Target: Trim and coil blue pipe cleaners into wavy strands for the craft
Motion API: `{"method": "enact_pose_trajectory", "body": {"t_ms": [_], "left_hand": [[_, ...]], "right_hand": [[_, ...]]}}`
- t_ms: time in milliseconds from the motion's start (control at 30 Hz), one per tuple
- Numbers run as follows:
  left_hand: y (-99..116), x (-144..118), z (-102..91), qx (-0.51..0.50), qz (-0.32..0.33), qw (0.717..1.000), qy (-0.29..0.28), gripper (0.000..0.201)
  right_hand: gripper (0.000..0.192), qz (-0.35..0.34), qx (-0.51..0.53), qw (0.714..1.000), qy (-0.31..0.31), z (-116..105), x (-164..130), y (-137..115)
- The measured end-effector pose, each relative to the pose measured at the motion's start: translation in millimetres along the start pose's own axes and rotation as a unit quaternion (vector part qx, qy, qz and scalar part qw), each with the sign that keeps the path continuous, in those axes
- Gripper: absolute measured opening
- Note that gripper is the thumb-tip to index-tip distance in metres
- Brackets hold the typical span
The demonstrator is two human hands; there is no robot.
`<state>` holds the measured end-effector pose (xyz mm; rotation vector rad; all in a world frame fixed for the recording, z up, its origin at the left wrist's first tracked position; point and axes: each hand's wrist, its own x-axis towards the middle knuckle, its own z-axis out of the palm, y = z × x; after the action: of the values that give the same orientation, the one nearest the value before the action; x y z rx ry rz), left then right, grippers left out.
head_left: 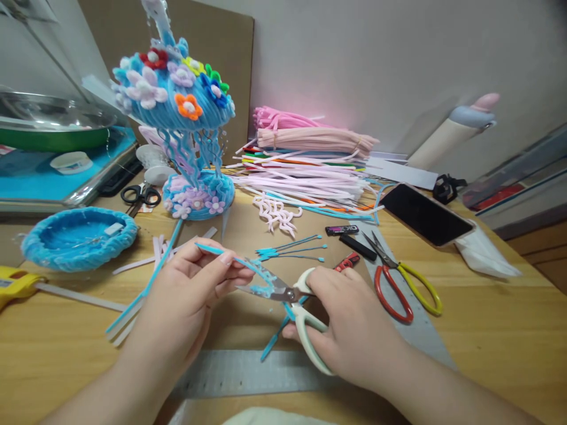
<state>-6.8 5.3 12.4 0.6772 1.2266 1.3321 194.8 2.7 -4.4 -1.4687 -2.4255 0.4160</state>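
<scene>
Blue fuzzy strip: we pinch it btwn thumb & fingers of L hand, far end btwn parted blades of scissors; R hand fingers curl round handles. Blue bowl holds sm. white block; contents of green bowl we can't tell.

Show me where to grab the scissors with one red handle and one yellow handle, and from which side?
I'd take the scissors by the red handle and yellow handle, coming from the near right side. Those loops face that way, while the pointed blades aim away and a little apart, so hands should stay clear of them.
</scene>
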Motion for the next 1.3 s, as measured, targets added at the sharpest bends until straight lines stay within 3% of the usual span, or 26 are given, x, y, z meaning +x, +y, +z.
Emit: {"method": "enact_pose_trajectory", "body": {"t_ms": [700,1100,1300], "left_hand": [[2.3,1.0,-0.2,-0.03,0.003,1.0,-0.003,0.012],[1.7,0.9,-4.8,-0.019,0.013,1.0,-0.009,0.006],[2.8,2.3,-3.8,-0.023,0.014,1.0,0.003,0.007]], "right_hand": [[0.036,0.007,0.052,0.999,0.011,2.5,-1.5,3.9],[0.039,-0.034,0.025,0.998,0.055,6.9,-1.9,11.6],[0.034,-0.028,0.0,0.999,0.046,6.6,-0.2,11.3]]}}
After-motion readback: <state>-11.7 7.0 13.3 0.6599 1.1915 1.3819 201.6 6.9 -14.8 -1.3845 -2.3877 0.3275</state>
